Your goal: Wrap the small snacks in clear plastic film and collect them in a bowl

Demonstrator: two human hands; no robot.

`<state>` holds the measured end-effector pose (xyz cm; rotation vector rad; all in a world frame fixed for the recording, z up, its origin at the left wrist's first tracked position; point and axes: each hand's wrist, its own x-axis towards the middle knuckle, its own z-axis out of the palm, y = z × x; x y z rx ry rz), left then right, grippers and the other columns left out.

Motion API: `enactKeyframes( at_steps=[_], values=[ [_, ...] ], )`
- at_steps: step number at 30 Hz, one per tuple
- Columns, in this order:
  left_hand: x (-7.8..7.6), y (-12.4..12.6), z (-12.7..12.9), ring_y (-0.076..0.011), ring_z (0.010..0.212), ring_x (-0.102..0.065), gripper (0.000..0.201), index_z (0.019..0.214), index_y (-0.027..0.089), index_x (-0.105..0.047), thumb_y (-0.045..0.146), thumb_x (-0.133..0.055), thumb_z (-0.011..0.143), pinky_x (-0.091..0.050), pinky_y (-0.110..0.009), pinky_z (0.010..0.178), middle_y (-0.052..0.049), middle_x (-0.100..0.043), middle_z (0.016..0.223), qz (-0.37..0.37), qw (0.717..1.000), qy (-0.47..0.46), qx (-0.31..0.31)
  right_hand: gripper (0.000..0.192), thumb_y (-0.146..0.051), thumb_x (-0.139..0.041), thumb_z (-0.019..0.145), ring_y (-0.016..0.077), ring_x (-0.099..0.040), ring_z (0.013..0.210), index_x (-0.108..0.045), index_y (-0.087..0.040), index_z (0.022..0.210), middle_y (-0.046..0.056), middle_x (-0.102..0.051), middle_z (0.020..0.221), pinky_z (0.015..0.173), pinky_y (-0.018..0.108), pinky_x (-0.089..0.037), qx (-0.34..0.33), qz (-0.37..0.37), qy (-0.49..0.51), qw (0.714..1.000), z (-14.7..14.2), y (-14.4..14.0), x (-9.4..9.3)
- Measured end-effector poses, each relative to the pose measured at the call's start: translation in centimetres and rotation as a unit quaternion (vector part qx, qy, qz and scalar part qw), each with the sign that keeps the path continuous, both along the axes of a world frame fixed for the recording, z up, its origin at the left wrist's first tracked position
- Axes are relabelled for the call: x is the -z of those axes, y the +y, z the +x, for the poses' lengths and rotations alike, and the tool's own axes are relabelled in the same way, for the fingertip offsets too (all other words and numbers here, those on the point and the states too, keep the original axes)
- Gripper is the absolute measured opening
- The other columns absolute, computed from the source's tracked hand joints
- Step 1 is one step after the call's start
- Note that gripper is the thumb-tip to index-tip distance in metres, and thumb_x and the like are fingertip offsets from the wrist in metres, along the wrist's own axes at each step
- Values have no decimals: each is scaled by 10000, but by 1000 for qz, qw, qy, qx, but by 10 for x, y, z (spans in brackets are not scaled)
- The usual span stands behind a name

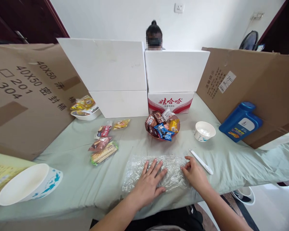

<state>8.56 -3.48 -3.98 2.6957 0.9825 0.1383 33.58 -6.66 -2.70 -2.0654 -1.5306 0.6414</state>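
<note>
While both hands work at a crumpled sheet of clear plastic film (174, 173) on the near, 6 o'clock side of the pale green cloth (135, 141), the left hand (149, 183) lies palm down upon it, fingers spread wide. The right hand (194, 171) bends its fingers at the film's 3 o'clock edge; whether thumb and forefinger pinch the film cannot be told. To flatten it well, the left palm probably serves best as anchor, the right hand drawing lightly toward 3 o'clock, since thin film creases easily. Relative to the film, a slim white knife-like tool (202, 162) lies between 2 and 3 o'clock, just beside the right hand, and could obstruct a long pull; a bowl (156, 137) of wrapped snacks (160, 117) stands at 12, before white boxes (118, 64) screening the far side; loose snack packets (104, 153) lie at 10.
</note>
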Motion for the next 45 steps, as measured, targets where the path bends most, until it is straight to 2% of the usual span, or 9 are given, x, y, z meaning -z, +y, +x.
enactKeyframes(
  at_steps=[6,18,23,27,31,35,38,42,45],
  values=[
    [-3,-3,1,-319,1470,-97,692,1489,364,-266,493,-591,892,-114,-608,1164,-35,-169,1600,-4,1000,-4,0,390,-339,-399,836,174,-623,648,-444,-169,1184,-26,-582,713,642,304,-450,-1,67,51,996,-2,-14,4],
    [5,-2,-5,-332,1467,-108,685,1486,343,-284,525,-574,893,-134,-623,1154,-50,-201,1592,12,1000,4,-28,440,-427,-396,835,152,-618,531,-427,-202,1212,-7,-596,836,615,334,-480,30,11,102,994,1,-28,12],
    [8,-2,-6,-334,1468,-95,683,1491,344,-275,522,-562,898,-103,-622,1155,-53,-206,1591,5,999,5,-32,652,-452,-547,767,107,-579,523,-316,-221,1332,35,-593,1035,593,315,-504,3,-2,191,982,-5,-41,6],
    [10,-2,-4,-332,1468,-103,657,1483,347,-298,507,-561,903,-92,-620,1156,-45,-206,1591,14,999,-3,-40,647,-328,-500,736,75,-509,484,-344,-229,1356,23,-600,1036,561,282,-479,-34,-22,172,984,3,-54,7],
    [9,-4,-3,-340,1467,-97,638,1487,334,-297,493,-538,918,-98,-631,1149,-51,-196,1593,3,999,1,-41,570,-263,-486,720,95,-543,508,-441,-216,1286,24,-617,998,589,299,-497,-49,-51,106,992,30,-63,6],
    [7,-5,-1,-345,1466,-97,630,1489,336,-289,491,-522,925,-103,-642,1141,-51,-192,1594,-3,999,8,-44,333,-341,-492,830,203,-649,746,-574,-216,1127,74,-647,1001,754,393,-522,-29,27,-74,996,33,-58,-12],
    [9,-6,-1,-352,1465,-95,629,1487,342,-291,498,-521,923,-107,-651,1133,-54,-189,1595,6,999,10,-46,310,-342,-444,918,264,-594,1090,-597,-209,1152,107,-646,1133,955,438,-459,-104,129,-142,976,-2,-44,-19],
    [11,-7,1,-354,1461,-113,666,1509,347,-220,507,-505,928,-122,-648,1133,-51,-209,1591,21,999,4,-48,560,-401,-536,890,305,-377,1358,-454,-149,1383,143,-475,1433,1090,488,-341,-255,159,-195,934,-51,-24,2],
    [10,-10,1,-347,1456,-147,674,1505,348,-237,503,-525,916,-132,-630,1141,-42,-229,1585,29,998,9,-56,791,-594,-516,861,335,-267,1415,-340,-114,1465,172,-350,1513,1112,521,-278,-287,139,-243,916,-54,-19,29]
  ],
)
